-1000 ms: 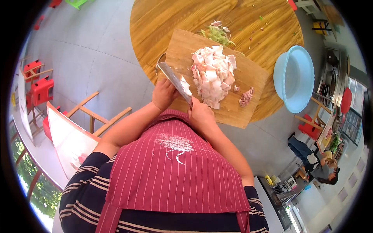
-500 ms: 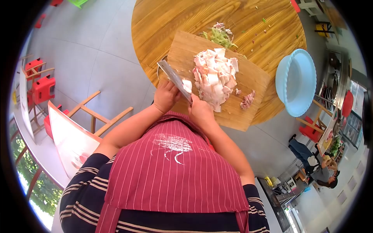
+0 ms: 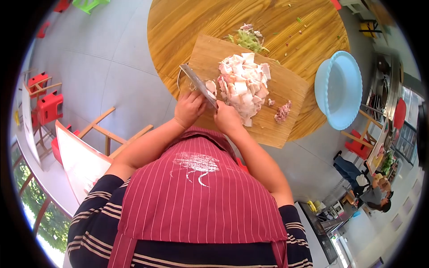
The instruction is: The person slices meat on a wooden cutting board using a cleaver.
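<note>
My right hand (image 3: 229,118) is closed round the handle of a cleaver (image 3: 199,84), whose wide blade slants up to the left over the cutting board (image 3: 279,129). Against the near-left side of the blade is my left hand (image 3: 189,108), fingers curled and pressed together; whatever lies under them is hidden. A pale slice (image 3: 211,87) rests at the blade's right side. Right of it, a heap of pale pink meat pieces (image 3: 243,87) covers the middle of the board. A smaller pile of reddish scraps (image 3: 282,112) lies near the board's right edge.
The board sits on a round wooden table (image 3: 178,31). Green peelings (image 3: 249,41) lie just beyond the board. A light blue basin (image 3: 338,89) stands at the right. Wooden chair legs (image 3: 107,132) and red stools (image 3: 50,108) are at the left. A person (image 3: 362,185) is at the far right.
The cleaver's blade has shifted slightly and tilts differently beside the slice. Both hands stay close together at the board's near-left edge. The whole view has moved a little.
</note>
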`<state>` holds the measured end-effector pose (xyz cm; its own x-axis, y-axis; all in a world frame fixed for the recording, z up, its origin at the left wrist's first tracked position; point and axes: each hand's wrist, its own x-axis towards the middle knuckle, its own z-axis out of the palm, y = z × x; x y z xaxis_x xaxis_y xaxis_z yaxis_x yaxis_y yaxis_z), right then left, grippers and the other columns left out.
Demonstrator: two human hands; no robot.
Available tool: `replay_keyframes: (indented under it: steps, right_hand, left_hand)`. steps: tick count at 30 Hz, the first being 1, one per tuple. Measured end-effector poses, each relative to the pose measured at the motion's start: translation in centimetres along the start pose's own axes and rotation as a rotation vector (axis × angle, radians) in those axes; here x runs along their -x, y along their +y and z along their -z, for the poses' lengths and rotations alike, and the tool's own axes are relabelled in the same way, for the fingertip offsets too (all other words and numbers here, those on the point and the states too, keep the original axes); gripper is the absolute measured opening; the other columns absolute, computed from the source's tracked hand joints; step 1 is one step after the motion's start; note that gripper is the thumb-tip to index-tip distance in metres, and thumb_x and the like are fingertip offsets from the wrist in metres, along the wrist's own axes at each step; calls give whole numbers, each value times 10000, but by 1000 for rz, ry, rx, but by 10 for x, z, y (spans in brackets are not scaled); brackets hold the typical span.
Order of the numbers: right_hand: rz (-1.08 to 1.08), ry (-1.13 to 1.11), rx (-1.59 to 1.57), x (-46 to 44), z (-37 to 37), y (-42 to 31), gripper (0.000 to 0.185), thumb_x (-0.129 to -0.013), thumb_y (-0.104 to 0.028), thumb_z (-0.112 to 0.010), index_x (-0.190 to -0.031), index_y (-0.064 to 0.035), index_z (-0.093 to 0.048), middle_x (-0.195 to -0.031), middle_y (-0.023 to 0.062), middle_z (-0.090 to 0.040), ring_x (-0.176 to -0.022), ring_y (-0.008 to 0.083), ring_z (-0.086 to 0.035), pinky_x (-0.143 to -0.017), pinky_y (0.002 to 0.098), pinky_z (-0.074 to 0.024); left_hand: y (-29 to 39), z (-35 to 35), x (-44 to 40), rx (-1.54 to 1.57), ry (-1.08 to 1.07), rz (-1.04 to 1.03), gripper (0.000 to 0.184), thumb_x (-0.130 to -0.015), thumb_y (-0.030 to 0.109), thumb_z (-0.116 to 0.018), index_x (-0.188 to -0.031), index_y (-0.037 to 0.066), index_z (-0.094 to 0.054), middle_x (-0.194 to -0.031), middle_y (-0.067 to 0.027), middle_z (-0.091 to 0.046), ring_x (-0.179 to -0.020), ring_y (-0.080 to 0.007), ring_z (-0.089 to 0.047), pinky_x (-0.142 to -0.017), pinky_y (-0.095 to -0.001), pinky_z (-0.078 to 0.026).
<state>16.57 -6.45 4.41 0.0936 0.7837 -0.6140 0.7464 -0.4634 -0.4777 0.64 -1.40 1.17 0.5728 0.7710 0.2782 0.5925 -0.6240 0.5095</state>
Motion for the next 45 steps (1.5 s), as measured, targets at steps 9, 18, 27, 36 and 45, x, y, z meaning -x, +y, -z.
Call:
replay_keyframes:
  steps: [9, 18, 27, 36, 45]
  right_hand:
    - [-202, 53, -519, 61, 24, 55, 275, -846, -246, -604, -1017, -35, -645, -689, 190, -621, -620, 295, -626, -600, 395, -474]
    - [235, 457, -160, 93, 29, 13, 334, -853, -178, -623, -1160, -52, -584, -829, 167, -657, -712, 328, -647, -630, 386, -501]
    - [-62, 4, 46, 104, 24, 2, 325, -864, -239, -580, -1152, -93, -543, -817, 186, -655, -757, 393, -631, -674, 488, -496]
    - [-1, 23, 52, 58, 15, -18, 309, -874, -215, -521, -1139, -56, -536, -806, 245, -640, -755, 438, -618, -697, 523, -486]
    - [-143, -62, 31, 101, 21, 8, 333, -864, -201, -529, -1165, -59, -537, -830, 255, -641, -779, 442, -619, -709, 530, -485]
  left_hand:
    - [1, 1, 7, 62, 60, 22, 250, -752, 171, -664, -980, 102, -591, -870, -49, -586, -803, -235, -567, -702, -359, -432]
    - [-3, -2, 6, 48, 51, 6, 234, -747, 170, -668, -961, 121, -587, -843, -34, -579, -797, -225, -565, -686, -363, -423]
    - [-3, -2, 6, 69, 26, 13, 283, -693, 175, -699, -948, 83, -617, -874, -59, -563, -770, -246, -550, -655, -375, -434]
    - [-3, -1, 4, 11, 36, -35, 310, -693, 199, -695, -968, 74, -625, -901, -58, -573, -814, -258, -545, -683, -381, -434]
    - [-2, 0, 4, 66, -15, 53, 304, -689, 171, -690, -967, 70, -621, -876, -57, -572, -786, -248, -541, -684, -369, -436]
